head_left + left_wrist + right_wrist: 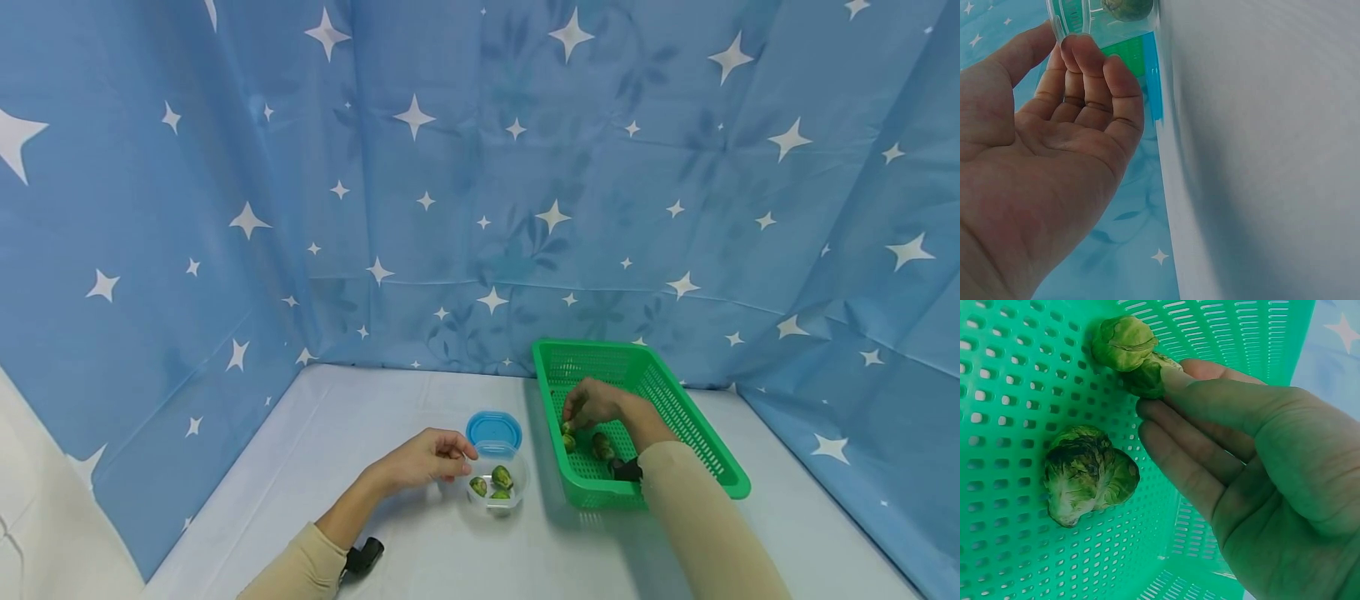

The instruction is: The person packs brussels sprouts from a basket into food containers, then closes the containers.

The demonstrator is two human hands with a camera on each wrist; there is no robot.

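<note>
My right hand (596, 403) is down inside the green basket (686, 417). In the right wrist view its thumb and fingers pinch a Brussels sprout (1145, 378), which touches a paler sprout (1124, 344). Apart from these, larger dark-leaved sprouts (1088, 472) lie on the basket floor. My left hand (431, 460) is at the left side of a small clear plastic tub (519, 477), thumb and fingertips at its rim (1058, 22). Several sprouts (502, 477) sit in the tub.
A round blue lid (493, 428) lies just behind the tub on the white tabletop (360, 417). Blue star-patterned cloth (465, 250) hangs behind and along the sides. The basket's raised walls surround the right hand.
</note>
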